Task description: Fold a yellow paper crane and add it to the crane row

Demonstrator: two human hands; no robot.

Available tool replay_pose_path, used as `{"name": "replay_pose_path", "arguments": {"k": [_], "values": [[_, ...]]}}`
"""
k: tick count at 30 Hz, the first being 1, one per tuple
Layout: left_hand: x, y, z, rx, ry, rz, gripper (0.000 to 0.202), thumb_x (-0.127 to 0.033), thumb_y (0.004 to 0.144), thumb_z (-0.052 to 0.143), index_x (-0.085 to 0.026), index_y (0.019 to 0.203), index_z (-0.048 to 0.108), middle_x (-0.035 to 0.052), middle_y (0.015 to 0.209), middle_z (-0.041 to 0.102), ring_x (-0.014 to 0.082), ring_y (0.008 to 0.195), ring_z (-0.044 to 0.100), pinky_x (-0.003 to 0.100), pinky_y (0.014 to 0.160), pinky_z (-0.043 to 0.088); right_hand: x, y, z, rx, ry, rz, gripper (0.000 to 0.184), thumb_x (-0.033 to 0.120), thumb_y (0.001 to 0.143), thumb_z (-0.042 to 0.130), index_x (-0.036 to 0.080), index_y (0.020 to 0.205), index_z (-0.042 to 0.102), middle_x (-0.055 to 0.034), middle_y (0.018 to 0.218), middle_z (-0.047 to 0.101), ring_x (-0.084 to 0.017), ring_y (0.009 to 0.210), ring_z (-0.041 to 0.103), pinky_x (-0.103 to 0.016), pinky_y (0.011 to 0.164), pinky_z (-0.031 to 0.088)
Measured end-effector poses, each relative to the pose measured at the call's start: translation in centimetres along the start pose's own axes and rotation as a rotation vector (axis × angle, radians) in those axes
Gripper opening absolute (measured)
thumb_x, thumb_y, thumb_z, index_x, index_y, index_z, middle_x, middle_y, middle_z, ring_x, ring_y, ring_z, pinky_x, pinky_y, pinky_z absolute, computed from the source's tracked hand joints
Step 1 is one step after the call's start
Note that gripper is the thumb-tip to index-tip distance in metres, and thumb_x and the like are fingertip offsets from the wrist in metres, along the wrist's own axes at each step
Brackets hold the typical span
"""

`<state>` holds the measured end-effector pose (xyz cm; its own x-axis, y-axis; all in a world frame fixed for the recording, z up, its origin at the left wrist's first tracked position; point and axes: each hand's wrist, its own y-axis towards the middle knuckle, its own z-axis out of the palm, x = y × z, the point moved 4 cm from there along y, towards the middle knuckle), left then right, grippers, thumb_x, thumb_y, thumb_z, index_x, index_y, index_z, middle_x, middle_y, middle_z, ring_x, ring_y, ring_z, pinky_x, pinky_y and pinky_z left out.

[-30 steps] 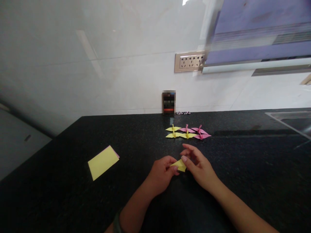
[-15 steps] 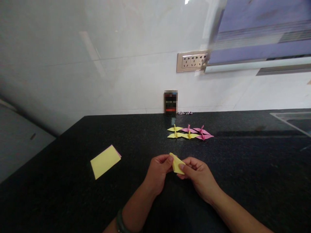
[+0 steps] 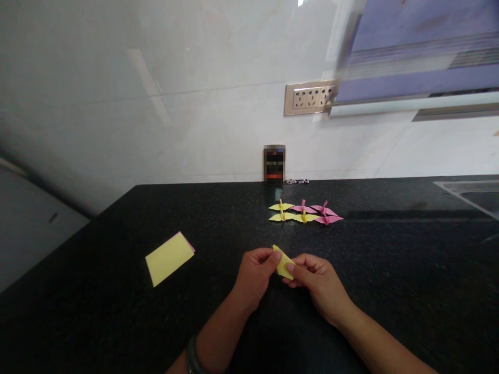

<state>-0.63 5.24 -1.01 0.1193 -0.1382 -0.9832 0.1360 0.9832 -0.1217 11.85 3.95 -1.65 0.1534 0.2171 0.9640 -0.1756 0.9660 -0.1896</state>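
A small piece of folded yellow paper [image 3: 285,266] is held between my two hands above the dark counter. My left hand [image 3: 255,275] pinches its upper left side, the thumb lying across the front. On the lower right part, my right hand [image 3: 317,280] grips it with the thumb on top and the fingers behind. Beyond my hands, yellow paper cranes [image 3: 283,216] and pink paper cranes [image 3: 326,220] stand in two close rows. To the left lies a stack of yellow paper [image 3: 169,259], with a pink edge showing underneath.
The black countertop [image 3: 218,218] meets a white tiled wall. A phone-like device [image 3: 274,166] with a blurred screen leans there, beside a beaded strand [image 3: 297,182]. Wall sockets [image 3: 311,98] are above. A sink edge [image 3: 463,195] shows at the far right.
My left thumb has slid slightly right across the folded yellow paper, which now shows a narrower outline. Both hands keep their hold, and the cranes and paper stack stay put.
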Motion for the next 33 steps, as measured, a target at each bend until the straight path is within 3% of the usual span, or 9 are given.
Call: {"name": "replay_pose_path", "arguments": {"k": [11,27,33], "values": [[-0.3,-0.2,0.0,-0.072,0.226,0.085,0.029,-0.039,0.073,0.053,-0.012,0.066,0.061,-0.0011,0.056,0.054,0.0101,0.052,0.045,0.021,0.05,0.034,0.1,-0.1,0.5,0.076,-0.011,0.034,0.018,0.029,0.072,0.058,0.013,0.062,0.057,-0.0011,0.057,0.062,-0.008,0.05,0.052,-0.019,0.05,0.039],[-0.1,-0.1,-0.2,-0.069,0.315,0.091,0.031,-0.042,0.072,0.052,-0.013,0.064,0.062,-0.0001,0.055,0.054,0.0117,0.051,0.045,0.021,0.048,0.033,0.3,0.0,0.3,0.148,-0.152,0.034,0.022,0.035,0.07,0.059,0.014,0.066,0.058,0.0012,0.053,0.058,-0.008,0.047,0.052,-0.019,0.047,0.039],[-1.1,-0.4,0.3,-0.049,0.393,0.172,0.028,-0.038,0.071,0.054,-0.015,0.058,0.062,-0.0012,0.052,0.05,0.0111,0.052,0.044,0.021,0.051,0.033,0.0,0.2,0.1,0.181,-0.248,-0.011,0.02,0.033,0.07,0.059,0.014,0.063,0.058,0.0026,0.049,0.055,-0.007,0.043,0.047,-0.018,0.043,0.035]]}}
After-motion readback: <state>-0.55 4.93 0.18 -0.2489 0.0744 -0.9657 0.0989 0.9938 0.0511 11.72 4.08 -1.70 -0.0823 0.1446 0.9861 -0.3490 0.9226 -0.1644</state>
